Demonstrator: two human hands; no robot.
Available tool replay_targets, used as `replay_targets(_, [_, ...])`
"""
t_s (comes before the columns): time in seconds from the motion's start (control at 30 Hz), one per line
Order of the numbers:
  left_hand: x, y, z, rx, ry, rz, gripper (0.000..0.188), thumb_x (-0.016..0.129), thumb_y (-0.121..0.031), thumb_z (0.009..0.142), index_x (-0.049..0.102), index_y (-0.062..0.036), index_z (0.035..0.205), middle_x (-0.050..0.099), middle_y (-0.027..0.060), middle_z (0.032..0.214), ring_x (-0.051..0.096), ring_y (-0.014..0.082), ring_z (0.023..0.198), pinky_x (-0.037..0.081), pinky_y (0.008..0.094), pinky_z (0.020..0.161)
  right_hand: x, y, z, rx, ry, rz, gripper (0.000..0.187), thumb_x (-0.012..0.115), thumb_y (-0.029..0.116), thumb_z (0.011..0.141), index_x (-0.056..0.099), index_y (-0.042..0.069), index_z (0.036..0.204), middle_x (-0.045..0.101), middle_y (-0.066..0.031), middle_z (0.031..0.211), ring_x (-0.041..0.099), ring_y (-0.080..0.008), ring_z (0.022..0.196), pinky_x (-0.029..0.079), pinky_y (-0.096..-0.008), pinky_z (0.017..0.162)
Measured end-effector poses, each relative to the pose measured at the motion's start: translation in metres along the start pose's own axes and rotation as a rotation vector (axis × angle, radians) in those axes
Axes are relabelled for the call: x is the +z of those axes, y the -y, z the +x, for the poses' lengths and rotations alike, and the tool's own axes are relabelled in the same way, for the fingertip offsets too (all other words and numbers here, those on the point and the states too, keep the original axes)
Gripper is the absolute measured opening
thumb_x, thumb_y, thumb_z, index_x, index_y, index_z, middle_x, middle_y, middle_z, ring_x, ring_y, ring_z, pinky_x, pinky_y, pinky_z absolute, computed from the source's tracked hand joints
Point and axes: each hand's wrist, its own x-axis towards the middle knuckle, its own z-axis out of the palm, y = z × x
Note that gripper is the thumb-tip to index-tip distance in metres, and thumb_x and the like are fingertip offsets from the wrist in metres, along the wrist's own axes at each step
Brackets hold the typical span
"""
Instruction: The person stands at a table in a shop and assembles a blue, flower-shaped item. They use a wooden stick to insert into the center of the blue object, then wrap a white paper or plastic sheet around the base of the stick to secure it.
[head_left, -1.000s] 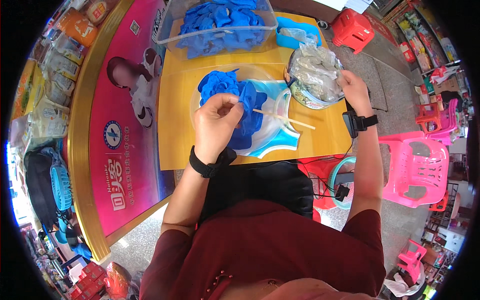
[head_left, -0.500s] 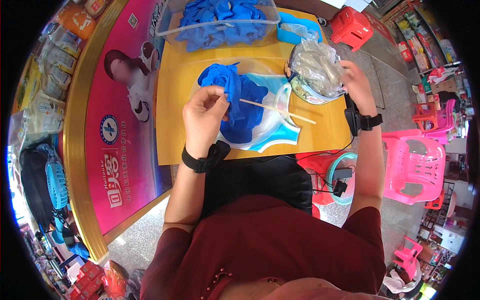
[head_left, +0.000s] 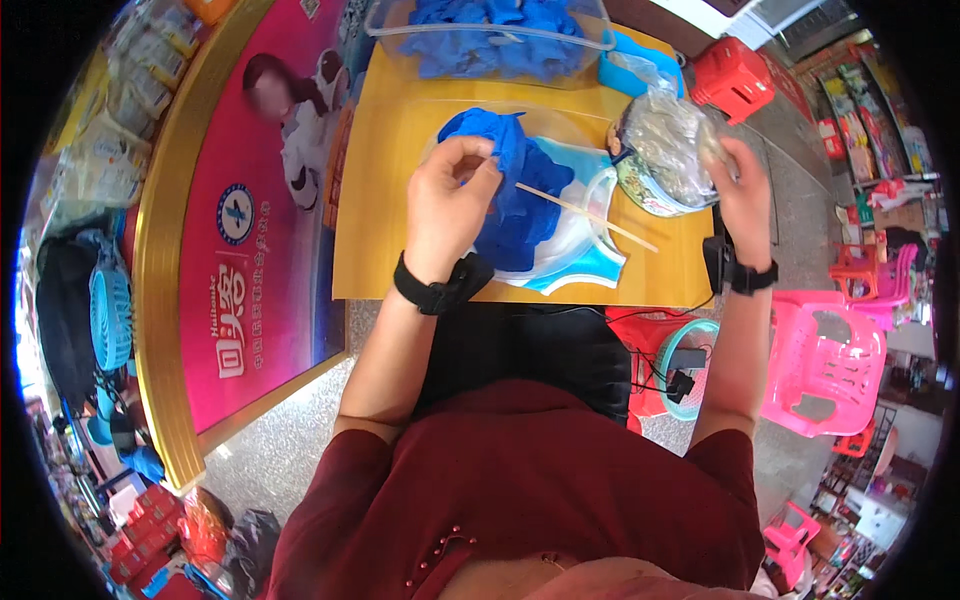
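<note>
My left hand pinches a piece of thin blue cloth-like material between thumb and fingers. Below it, more blue pieces lie in a shallow clear tray, above a white and light-blue vest-shaped sheet. A thin pale wooden stick slants across the sheet, its upper end against the blue pieces. At the table's right side, my right hand is closed at the edge of a crumpled clear plastic bag. That bag sits in the mouth of a round patterned tub.
A clear plastic bin full of blue pieces stands at the back of the yellow table, beside a small blue basket. A printed pink counter panel borders the left. Red stools and pink chairs stand to the right.
The view has shifted, so the table sits further right and higher. My right fingers, blurred before, now close on the bag's edge. My left hand keeps its pinch on the blue piece.
</note>
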Motion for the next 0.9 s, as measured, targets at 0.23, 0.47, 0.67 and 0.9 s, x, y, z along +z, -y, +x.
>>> replay_targets(0.23, [0.012, 0.019, -0.001, 0.318, -0.132, 0.221, 0.016, 0.064, 0.002, 0.085, 0.066, -0.0015, 0.1, 0.067, 0.0049, 0.081, 0.063, 0.0102, 0.067, 0.051, 0.0239, 0.058, 0.076, 0.101, -0.056, 0.315, 0.372, 0.858, 0.029, 0.066, 0.009, 0.089, 0.058, 0.001, 0.116, 0.063, -0.0034, 0.106, 0.06, -0.0082, 0.091, 0.049, -0.0231, 0.079])
replay_targets(0.47, [0.009, 0.005, -0.007, 0.438, -0.131, 0.298, 0.013, 0.07, 0.001, 0.081, 0.071, -0.0013, 0.094, 0.069, 0.0071, 0.08, 0.065, 0.0112, 0.068, 0.051, 0.0253, 0.062, 0.142, 0.127, -0.066, 0.389, 0.425, 1.029, 0.021, 0.07, 0.015, 0.089, 0.06, 0.001, 0.102, 0.062, -0.0008, 0.09, 0.058, -0.007, 0.082, 0.048, -0.022, 0.073])
replay_targets(0.67, [0.012, 0.002, -0.007, 0.149, 0.029, 0.0, 0.011, 0.066, -0.001, 0.087, 0.071, 0.0, 0.096, 0.066, 0.0007, 0.079, 0.058, 0.0051, 0.067, 0.047, 0.0202, 0.06, 0.143, 0.12, -0.062, 0.36, 0.369, 0.986, 0.022, 0.068, 0.012, 0.09, 0.059, -0.001, 0.105, 0.064, -0.0036, 0.091, 0.059, -0.0082, 0.082, 0.048, -0.0233, 0.073])
replay_targets(0.9, [0.017, 0.009, -0.01, 0.177, 0.123, -0.03, 0.011, 0.063, -0.003, 0.091, 0.067, -0.0001, 0.101, 0.063, -0.0014, 0.08, 0.055, 0.0038, 0.068, 0.045, 0.0187, 0.059, 0.14, 0.115, -0.066, 0.382, 0.35, 0.983, 0.021, 0.067, 0.008, 0.09, 0.06, -0.002, 0.106, 0.065, -0.0037, 0.091, 0.06, -0.008, 0.081, 0.048, -0.0231, 0.072])
